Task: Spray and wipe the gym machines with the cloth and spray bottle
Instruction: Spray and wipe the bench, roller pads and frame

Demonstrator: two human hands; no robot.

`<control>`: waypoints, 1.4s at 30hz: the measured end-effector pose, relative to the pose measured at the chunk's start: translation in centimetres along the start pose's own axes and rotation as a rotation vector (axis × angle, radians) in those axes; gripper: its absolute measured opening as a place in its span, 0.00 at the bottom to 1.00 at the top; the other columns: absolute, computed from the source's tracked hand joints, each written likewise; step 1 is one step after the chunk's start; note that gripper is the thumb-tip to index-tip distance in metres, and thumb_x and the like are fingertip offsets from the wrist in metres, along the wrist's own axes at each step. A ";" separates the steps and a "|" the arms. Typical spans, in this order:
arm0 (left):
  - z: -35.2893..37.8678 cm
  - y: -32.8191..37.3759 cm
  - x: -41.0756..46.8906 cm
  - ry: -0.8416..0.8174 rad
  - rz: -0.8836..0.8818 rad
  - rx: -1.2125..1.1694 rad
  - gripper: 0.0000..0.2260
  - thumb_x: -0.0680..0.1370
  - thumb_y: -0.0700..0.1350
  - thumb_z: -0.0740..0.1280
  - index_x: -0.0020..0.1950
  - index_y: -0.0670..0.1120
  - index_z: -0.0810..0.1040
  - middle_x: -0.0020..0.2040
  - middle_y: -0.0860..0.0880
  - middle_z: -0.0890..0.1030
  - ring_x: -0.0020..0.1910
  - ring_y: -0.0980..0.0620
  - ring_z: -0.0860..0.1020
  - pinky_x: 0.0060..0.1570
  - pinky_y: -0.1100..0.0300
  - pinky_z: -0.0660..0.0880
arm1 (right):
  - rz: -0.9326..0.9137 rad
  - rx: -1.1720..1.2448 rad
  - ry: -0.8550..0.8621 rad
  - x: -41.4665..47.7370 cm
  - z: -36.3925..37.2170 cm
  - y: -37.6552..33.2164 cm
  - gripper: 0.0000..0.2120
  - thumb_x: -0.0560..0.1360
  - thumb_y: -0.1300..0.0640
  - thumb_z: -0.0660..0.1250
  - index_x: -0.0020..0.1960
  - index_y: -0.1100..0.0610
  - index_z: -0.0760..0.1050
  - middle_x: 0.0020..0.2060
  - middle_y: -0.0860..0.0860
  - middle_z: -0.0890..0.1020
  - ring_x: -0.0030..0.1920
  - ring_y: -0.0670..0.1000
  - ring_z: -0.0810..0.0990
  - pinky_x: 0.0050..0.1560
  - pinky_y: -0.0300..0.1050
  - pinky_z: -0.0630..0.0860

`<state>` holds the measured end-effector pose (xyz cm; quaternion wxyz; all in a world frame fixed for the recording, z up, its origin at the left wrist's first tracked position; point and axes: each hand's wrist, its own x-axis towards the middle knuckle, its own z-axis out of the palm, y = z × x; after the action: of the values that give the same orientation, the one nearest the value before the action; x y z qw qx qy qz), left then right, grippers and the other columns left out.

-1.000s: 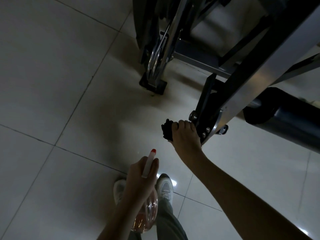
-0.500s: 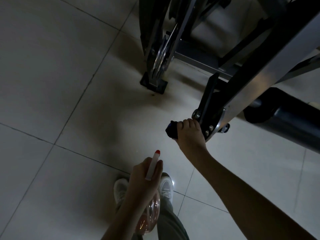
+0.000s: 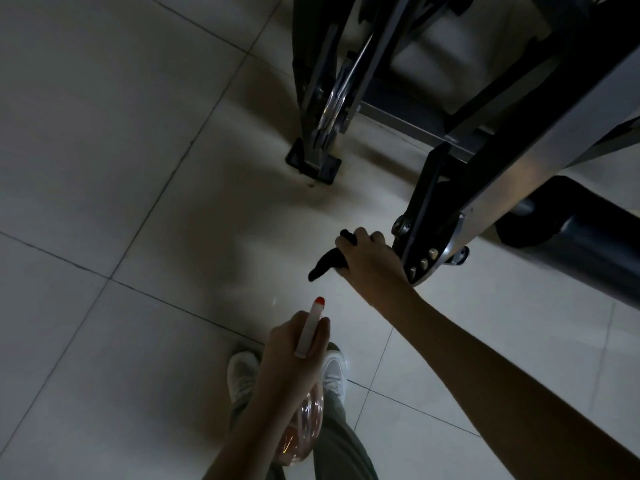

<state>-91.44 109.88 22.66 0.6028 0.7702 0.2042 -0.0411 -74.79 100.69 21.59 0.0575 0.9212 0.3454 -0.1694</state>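
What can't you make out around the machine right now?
Head view, dim light:
- Most of the cloth hides inside the right hand; contact with the machine can't be told.
- The bottle neck and trigger are covered by the left hand; fill level unclear.
- The machine's top is cut off by the upper edge.

Bare forearms (image 3: 485, 368), olive-grey trousers (image 3: 343, 448), white lace-up sneakers (image 3: 241, 374).

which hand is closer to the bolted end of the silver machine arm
Right. The right hand, gripping the cloth, is beside the bolted end; the left hand holds the spray bottle well away.
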 end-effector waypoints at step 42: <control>-0.3 0.3 0.0 0.135 0.087 0.012 0.16 0.79 0.61 0.57 0.39 0.52 0.74 0.28 0.63 0.68 0.23 0.66 0.72 0.27 0.78 0.66 | 0.042 -0.017 -0.137 2.2 -1.0 -1.1 0.13 0.80 0.55 0.58 0.61 0.60 0.69 0.57 0.57 0.73 0.56 0.58 0.72 0.49 0.47 0.70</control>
<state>-91.40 110.11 23.05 0.5843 0.7829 0.2105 0.0362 -73.66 103.11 21.79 0.0922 0.9140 0.3226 -0.2280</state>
